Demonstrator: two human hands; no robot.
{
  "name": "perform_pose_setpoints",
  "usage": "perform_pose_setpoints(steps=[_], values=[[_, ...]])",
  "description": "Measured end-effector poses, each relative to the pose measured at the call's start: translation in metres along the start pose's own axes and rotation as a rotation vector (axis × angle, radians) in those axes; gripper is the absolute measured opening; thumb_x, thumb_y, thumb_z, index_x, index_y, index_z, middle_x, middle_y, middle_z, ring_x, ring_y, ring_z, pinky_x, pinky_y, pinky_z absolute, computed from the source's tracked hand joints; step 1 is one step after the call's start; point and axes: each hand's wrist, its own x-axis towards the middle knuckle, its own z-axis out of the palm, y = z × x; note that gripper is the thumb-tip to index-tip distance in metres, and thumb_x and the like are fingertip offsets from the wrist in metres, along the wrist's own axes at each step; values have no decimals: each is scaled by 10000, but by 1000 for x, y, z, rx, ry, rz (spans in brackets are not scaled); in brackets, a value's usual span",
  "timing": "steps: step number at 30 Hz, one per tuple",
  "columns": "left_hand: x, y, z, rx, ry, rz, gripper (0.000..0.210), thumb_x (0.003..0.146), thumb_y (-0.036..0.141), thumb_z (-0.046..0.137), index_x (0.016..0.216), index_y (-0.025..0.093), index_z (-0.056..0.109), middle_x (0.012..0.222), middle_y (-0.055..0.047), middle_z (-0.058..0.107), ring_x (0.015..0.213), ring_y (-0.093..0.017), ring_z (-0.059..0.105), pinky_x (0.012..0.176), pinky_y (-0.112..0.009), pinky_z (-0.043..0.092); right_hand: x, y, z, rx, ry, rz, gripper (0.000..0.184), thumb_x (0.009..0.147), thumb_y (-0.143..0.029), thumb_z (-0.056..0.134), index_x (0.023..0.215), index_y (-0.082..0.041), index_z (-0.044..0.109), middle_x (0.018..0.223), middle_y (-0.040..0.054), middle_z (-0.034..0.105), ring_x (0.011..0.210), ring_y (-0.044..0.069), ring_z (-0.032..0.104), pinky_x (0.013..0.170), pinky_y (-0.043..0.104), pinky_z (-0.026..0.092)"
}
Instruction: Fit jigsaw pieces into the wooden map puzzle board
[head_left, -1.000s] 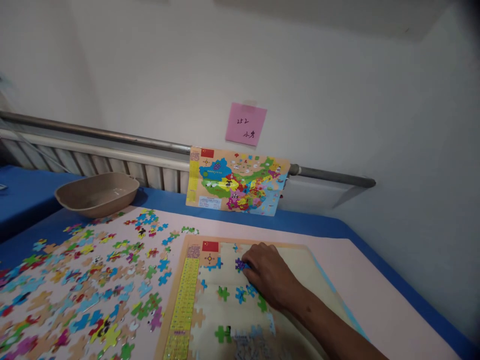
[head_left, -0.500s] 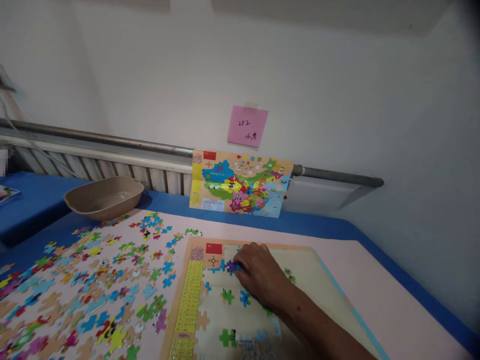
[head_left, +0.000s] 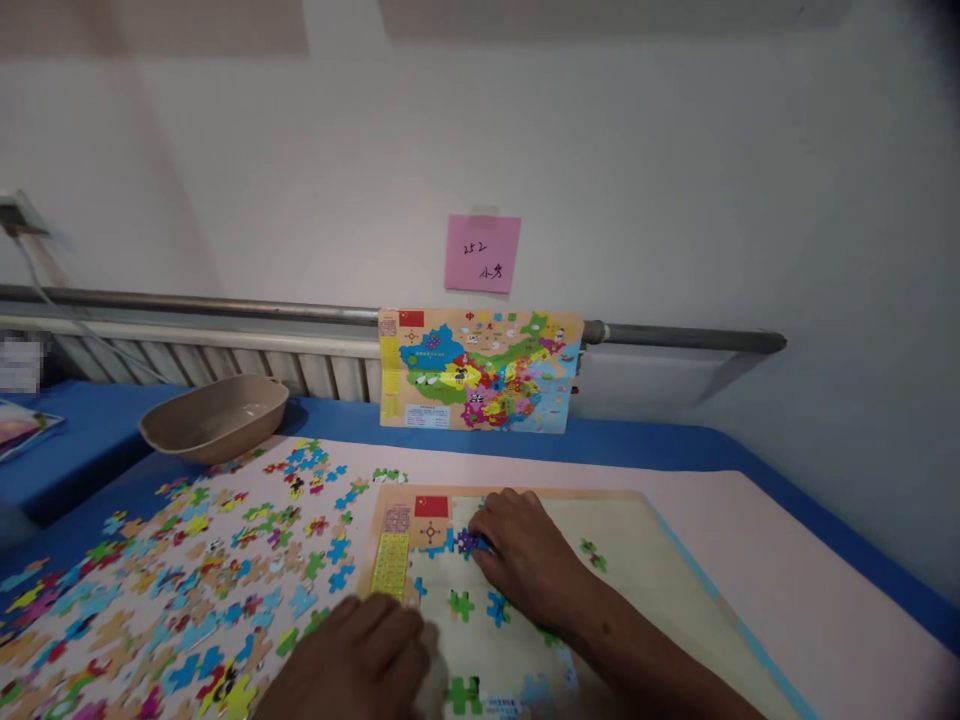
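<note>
My right hand (head_left: 525, 560) presses a purple piece (head_left: 469, 542) under its fingertips onto the puzzle board (head_left: 660, 580), beside the blue ones. My left hand (head_left: 360, 660) rests curled at the board's near-left edge; whether it holds anything is hidden. Only a few pieces are placed; most loose pieces (head_left: 202, 580) lie scattered left, the board's near end cut off.

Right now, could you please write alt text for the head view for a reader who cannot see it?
The right hand presses a purple puzzle piece onto a map puzzle board, while the left hand rests at the board's near-left edge. Loose colourful pieces cover the pink mat to the left; a tan bowl and reference map sit behind.
</note>
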Motion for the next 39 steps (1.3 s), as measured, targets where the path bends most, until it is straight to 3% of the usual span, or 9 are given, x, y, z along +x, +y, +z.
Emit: perform_pose_setpoints(steps=[4,8,17,33,39], values=[[39,-22,2,24,-93,-93,98,941,165,636,1016,225,657,1145,-60,714,1061,-270,623,955,-456,499,1,4,6,16,20,-21,68,910,-145,732,940,-176,680,1010,56,655,1001,254,538,898,410,323],[56,-28,9,-12,-110,-96,106,967,150,579,996,213,660,1189,-76,705,1120,-281,605,964,-474,463,3,9,12,32,45,-45,80,894,-143,727,923,-172,659,996,61,650,991,253,539,886,405,333],[62,-26,9,-70,-140,-122,95,929,134,617,965,211,662,1161,-62,709,1122,-274,597,1014,-475,425,5,15,18,60,62,-59,115,883,-146,748,943,-177,655,1008,63,640,1000,255,524,910,406,335],[65,-26,6,-70,-149,-115,86,985,193,606,901,208,620,1073,-24,698,1087,-262,580,999,-485,375,9,14,14,79,52,-105,102,898,-148,726,919,-184,632,980,42,620,984,240,512,876,394,315],[66,-26,6,-70,-141,-116,70,976,188,618,909,207,621,1069,-19,704,1082,-255,578,1010,-486,363,7,12,17,110,96,-130,141,913,-167,742,1021,-191,654,1051,49,627,1015,247,512,889,391,314]])
